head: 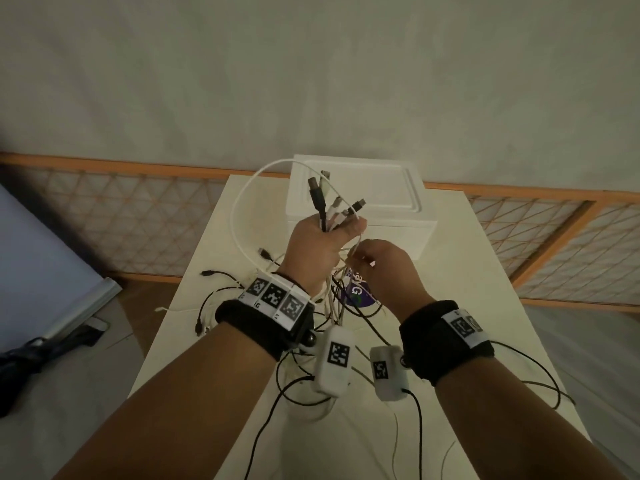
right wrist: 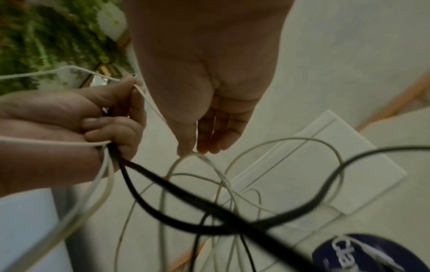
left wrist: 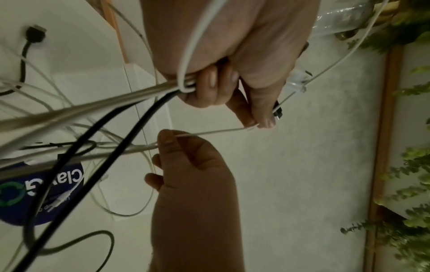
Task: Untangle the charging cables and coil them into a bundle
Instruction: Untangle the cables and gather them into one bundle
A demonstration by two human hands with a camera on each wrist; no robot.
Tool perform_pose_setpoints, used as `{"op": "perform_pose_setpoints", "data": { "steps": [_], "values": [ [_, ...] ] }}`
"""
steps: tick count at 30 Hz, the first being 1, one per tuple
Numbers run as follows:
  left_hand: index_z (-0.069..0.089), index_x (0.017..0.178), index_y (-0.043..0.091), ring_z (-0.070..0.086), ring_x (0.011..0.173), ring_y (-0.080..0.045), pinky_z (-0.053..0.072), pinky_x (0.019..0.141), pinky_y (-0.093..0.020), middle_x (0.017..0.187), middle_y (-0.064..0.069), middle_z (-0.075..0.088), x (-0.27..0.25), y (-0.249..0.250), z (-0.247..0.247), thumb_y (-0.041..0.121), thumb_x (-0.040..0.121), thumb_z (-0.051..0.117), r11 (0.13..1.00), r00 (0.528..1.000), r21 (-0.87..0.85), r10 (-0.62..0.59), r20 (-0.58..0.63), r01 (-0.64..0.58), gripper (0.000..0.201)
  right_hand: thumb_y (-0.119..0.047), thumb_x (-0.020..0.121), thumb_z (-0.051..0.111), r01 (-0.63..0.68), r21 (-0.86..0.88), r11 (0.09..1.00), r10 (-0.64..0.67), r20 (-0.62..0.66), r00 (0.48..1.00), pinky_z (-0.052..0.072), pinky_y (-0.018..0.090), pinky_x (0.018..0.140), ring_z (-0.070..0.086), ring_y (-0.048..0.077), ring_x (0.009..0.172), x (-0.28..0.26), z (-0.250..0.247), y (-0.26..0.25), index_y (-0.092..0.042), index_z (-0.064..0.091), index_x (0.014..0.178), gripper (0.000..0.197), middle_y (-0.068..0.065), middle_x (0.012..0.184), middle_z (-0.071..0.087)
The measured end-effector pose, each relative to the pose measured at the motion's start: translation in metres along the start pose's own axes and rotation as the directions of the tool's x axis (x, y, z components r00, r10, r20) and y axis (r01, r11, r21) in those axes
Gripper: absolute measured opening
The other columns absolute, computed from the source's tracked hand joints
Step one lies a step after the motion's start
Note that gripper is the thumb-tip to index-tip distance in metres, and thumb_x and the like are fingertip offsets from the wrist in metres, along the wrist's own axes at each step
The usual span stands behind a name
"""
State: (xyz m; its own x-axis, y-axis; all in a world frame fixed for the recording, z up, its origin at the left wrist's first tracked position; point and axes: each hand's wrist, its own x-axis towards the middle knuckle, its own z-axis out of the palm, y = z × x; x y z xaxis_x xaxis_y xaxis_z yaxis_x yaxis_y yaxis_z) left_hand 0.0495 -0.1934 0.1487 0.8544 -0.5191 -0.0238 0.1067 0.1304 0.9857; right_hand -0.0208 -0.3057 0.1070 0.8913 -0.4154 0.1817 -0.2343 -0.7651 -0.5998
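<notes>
Standing against the wall, the white table [head: 450, 271] carries a white box [head: 360, 199] at its far end, and everything else sits on the near side of that box. Just in front of the box lies a dark blue round sticker [head: 358, 296], part of its lettering readable only in the wrist views. Loose charging cables [head: 311, 358], black and white, sprawl over the table nearer than the sticker. Above them, the left hand [head: 317, 252] is fisted round a bundle of cable ends, and the head view alone shows the plugs [head: 332, 202] fanning up out of it before the box. A white cable [head: 242, 209] loops out to the left of that fist. Just right of it, the right hand [head: 384, 268] pinches a thin white strand [left wrist: 216, 131] between thumb and forefinger; the left wrist view shows this strand running taut to the left thumb tip, which the head view hides. The right wrist view shows the remaining right fingers [right wrist: 218, 132] relaxed and nearly straight, over hanging loops.
</notes>
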Motion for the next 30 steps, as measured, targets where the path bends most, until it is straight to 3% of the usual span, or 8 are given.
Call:
{"op": "perform_pose_setpoints", "data": {
  "steps": [6,9,11,16,19,22,26,30],
  "values": [
    [0.07,0.078,0.017,0.034,0.042,-0.006,0.026,0.04,-0.019,0.083,-0.008,0.063,-0.001,0.0,0.004,0.009,0.08,0.072,0.987,1.0,-0.157,0.015,0.005,-0.014,0.009,-0.017,0.091,0.056,0.001,-0.029,1.0,0.002,0.1,0.995,0.042,0.027,0.068,0.06,0.02,0.077,0.005,-0.015,-0.001,-0.011,0.065,0.089,0.011,0.0,0.079,0.064],
    [0.068,0.093,0.011,0.048,0.04,0.003,0.036,0.042,-0.01,0.075,0.006,0.067,-0.003,-0.015,0.001,0.005,0.079,0.072,0.998,0.996,0.069,-0.009,0.088,0.003,0.016,-0.011,0.091,0.053,-0.013,0.178,0.984,0.025,-0.063,0.998,0.048,0.028,0.066,0.061,0.014,0.07,0.006,-0.032,-0.014,-0.014,0.061,0.083,0.011,-0.005,0.071,0.063],
    [0.064,0.076,0.018,0.046,0.041,0.004,0.036,0.048,-0.014,0.053,0.012,0.06,-0.002,-0.034,0.0,0.014,0.082,0.073,0.958,0.989,0.283,-0.08,0.126,0.042,0.011,-0.013,0.094,0.051,0.033,0.351,0.936,0.023,-0.155,0.988,0.053,0.026,0.064,0.064,0.01,0.067,0.004,-0.045,-0.031,-0.014,0.058,0.084,0.013,-0.004,0.072,0.065],
    [0.063,0.076,0.011,0.057,0.064,-0.016,0.045,0.063,-0.029,0.068,-0.001,0.061,0.009,-0.078,-0.016,0.04,0.085,0.065,0.745,0.981,0.665,-0.165,0.098,0.059,0.031,-0.006,0.097,0.048,0.218,0.585,0.781,0.03,-0.383,0.923,0.056,0.032,0.061,0.067,0.018,0.066,-0.003,-0.084,-0.054,-0.014,0.056,0.085,0.017,0.008,0.077,0.066],
    [0.062,0.071,0.005,0.055,0.062,-0.019,0.036,0.059,-0.027,0.061,-0.003,0.057,0.008,-0.085,-0.024,0.047,0.082,0.062,0.676,0.978,0.737,-0.159,0.135,0.007,0.044,-0.003,0.095,0.049,0.317,0.676,0.665,0.119,-0.515,0.849,0.054,0.029,0.053,0.066,0.021,0.061,-0.013,-0.107,-0.055,-0.014,0.058,0.084,0.019,0.01,0.073,0.065],
    [0.051,0.056,0.02,0.047,0.053,-0.011,0.035,0.056,-0.026,0.054,0.005,0.049,0.008,-0.086,-0.018,0.036,0.085,0.067,0.654,0.977,0.757,-0.173,0.124,0.02,0.036,-0.002,0.096,0.045,0.352,0.647,0.677,0.109,-0.561,0.821,0.053,0.027,0.052,0.066,0.018,0.061,-0.017,-0.113,-0.049,-0.021,0.059,0.081,0.028,0.0,0.07,0.066],
    [0.058,0.058,0.019,0.052,0.057,-0.012,0.042,0.063,-0.028,0.059,0.002,0.057,0.01,-0.085,-0.022,0.035,0.072,0.076,0.804,0.99,0.586,-0.141,0.021,0.102,0.027,0.0,0.095,0.044,0.205,0.551,0.809,0.116,-0.491,0.863,0.047,0.017,0.047,0.06,0.005,0.059,-0.018,-0.105,-0.023,-0.032,0.059,0.074,0.04,-0.011,0.07,0.066],
    [0.064,0.074,0.014,0.052,0.059,-0.016,0.038,0.06,-0.03,0.062,0.002,0.058,0.002,-0.09,-0.046,0.035,0.081,0.072,0.802,0.985,0.574,-0.164,-0.06,0.168,0.024,-0.007,0.096,0.044,0.228,0.218,0.949,-0.025,-0.667,0.744,0.045,0.02,0.053,0.058,0.012,0.064,-0.031,-0.128,0.019,-0.049,0.058,0.083,0.046,0.008,0.09,0.064]
  ]
}}
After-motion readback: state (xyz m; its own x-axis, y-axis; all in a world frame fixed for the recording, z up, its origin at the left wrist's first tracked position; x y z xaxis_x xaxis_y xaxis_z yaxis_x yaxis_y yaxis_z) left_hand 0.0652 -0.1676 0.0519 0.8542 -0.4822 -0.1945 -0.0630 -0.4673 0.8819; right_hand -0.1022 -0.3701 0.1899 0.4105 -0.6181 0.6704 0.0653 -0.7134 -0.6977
